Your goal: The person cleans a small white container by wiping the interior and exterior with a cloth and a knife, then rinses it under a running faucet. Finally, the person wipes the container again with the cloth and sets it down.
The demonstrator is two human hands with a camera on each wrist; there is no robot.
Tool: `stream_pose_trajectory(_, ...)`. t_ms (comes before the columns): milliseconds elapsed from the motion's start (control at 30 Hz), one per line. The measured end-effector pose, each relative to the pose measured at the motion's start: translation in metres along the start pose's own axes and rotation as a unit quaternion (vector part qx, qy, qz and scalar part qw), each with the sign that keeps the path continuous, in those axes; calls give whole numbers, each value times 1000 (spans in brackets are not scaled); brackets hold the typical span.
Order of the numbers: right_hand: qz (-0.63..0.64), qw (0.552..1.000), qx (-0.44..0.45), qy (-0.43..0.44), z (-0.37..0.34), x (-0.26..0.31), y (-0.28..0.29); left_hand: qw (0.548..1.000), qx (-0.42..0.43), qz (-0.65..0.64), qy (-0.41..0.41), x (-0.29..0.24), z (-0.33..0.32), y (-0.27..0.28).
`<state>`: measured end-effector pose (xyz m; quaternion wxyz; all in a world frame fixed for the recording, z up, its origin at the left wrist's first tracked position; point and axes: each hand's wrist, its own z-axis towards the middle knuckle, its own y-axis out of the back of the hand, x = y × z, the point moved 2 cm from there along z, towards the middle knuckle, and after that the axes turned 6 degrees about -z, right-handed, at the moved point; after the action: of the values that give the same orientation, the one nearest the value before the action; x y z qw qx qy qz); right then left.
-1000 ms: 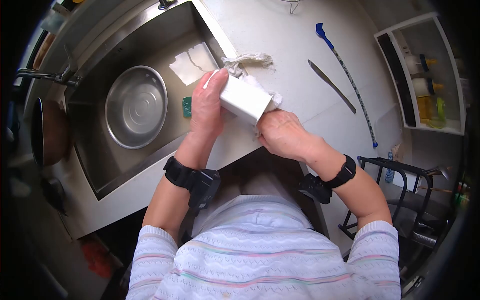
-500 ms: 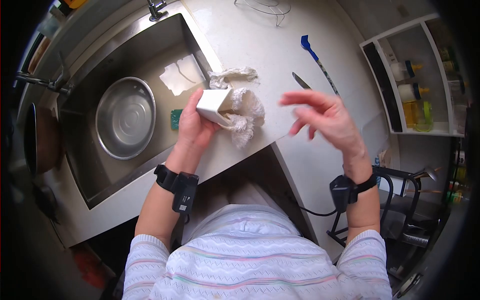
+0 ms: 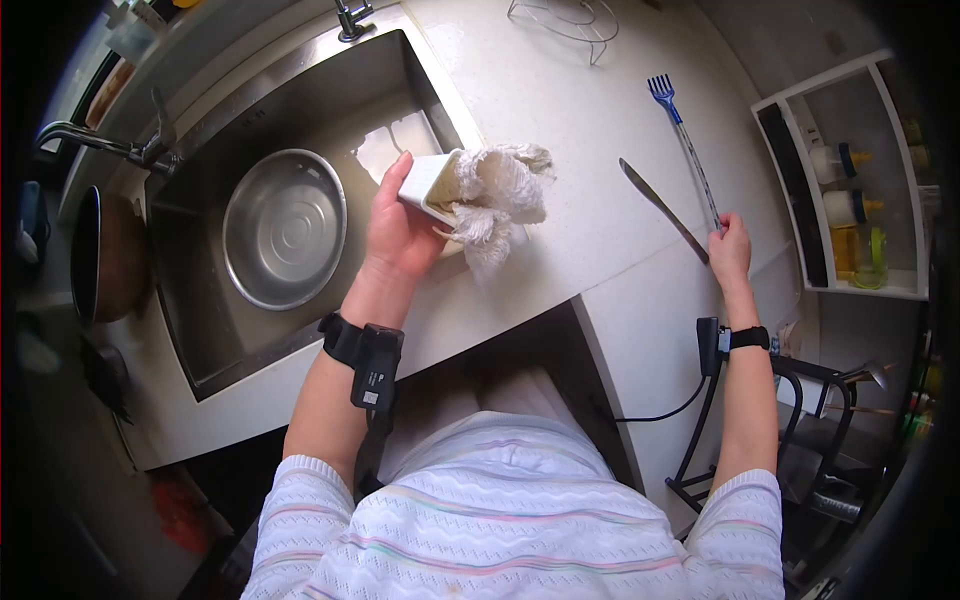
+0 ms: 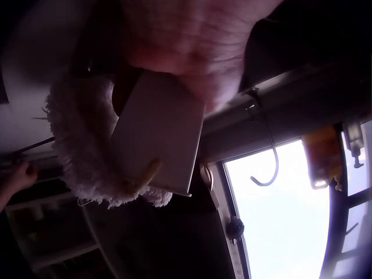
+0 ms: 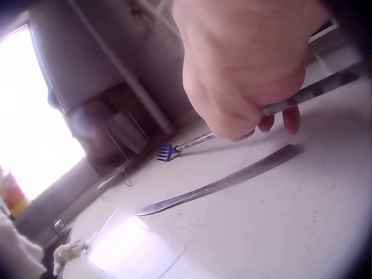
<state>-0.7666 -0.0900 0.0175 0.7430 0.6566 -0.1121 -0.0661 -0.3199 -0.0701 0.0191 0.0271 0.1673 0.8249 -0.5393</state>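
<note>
My left hand (image 3: pixel 395 230) grips a white square-sided container (image 3: pixel 428 182) over the sink's front right corner. A shaggy white cloth (image 3: pixel 505 185) is stuffed into its open end and bulges out to the right; the left wrist view shows the cloth (image 4: pixel 75 133) curling from the mouth. Over at the right of the counter, my right hand (image 3: pixel 733 250) holds the lower end of a back scratcher (image 3: pixel 697 165) with a patterned stick and a blue toothed head. A metal knife (image 3: pixel 662 207) lies on the counter just left of the stick.
To the left is a steel sink (image 3: pixel 195 350) with a round metal basin (image 3: pixel 285 230) in it. At the back stands a wire rack (image 3: pixel 570 22). A white shelf (image 3: pixel 905 180) with bottles is at the right, above a black metal frame (image 3: pixel 690 470).
My right hand has left the container's mouth, swung right and taken hold of the back scratcher, whose head has turned to show its teeth. My left hand still holds the container, with more cloth showing.
</note>
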Motion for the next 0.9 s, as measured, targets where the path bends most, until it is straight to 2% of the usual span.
stream_pose_trajectory(33, 40, 999, -36, -1, -4, 5, 4, 1000, -1, 0, 0, -3, 1, 0)
stream_pose_trajectory(67, 39, 999, -36, -1, -10, 10, 9, 1000, -2, -3, -13, -6, 3, 1)
stream_pose_trajectory(133, 212, 977, -25, 27, -33, 45, 42, 999, 9, -8, -32, -17, 8, 5)
stream_pose_trajectory(200, 326, 943, 58, 22, -64, 87, 86, 999, 3, 4, -49, -27, 8, 1)
stream_pose_trajectory(233, 327, 943, 59, 23, -78, 97, 99, 998, -3, 15, -66, -31, 8, 0)
stream_pose_trajectory(300, 300, 948, 52, 95, -97, 111, 114, 997, -19, 20, -75, -40, 12, 1)
stream_pose_trajectory(433, 285, 954, 15, 89, -87, 113, 103, 996, 12, 30, -77, -43, 10, -4)
stream_pose_trajectory(500, 225, 974, -23, 27, -55, 84, 71, 998, 27, 14, -53, -39, 9, -6)
stream_pose_trajectory(567, 106, 994, -24, -7, -28, 53, 42, 999, 32, 3, -36, -32, 7, -7)
stream_pose_trajectory(633, 55, 998, -6, -26, -10, 30, 27, 999, 34, -8, -18, -28, 5, -2)
stream_pose_trajectory(700, 3, 999, 13, -44, -6, 22, 21, 983, 151, -70, 78, -23, 3, 0)
stream_pose_trajectory(767, -122, 989, -74, 23, -10, 30, 27, 980, 157, -79, 90, -19, 2, 1)
stream_pose_trajectory(833, 15, 994, -44, 100, -14, 66, 55, 979, 164, -84, 83, -15, 0, -1)
stream_pose_trajectory(900, 189, 953, -16, 235, -52, 139, 96, 981, 154, -81, 83, -11, 0, -2)
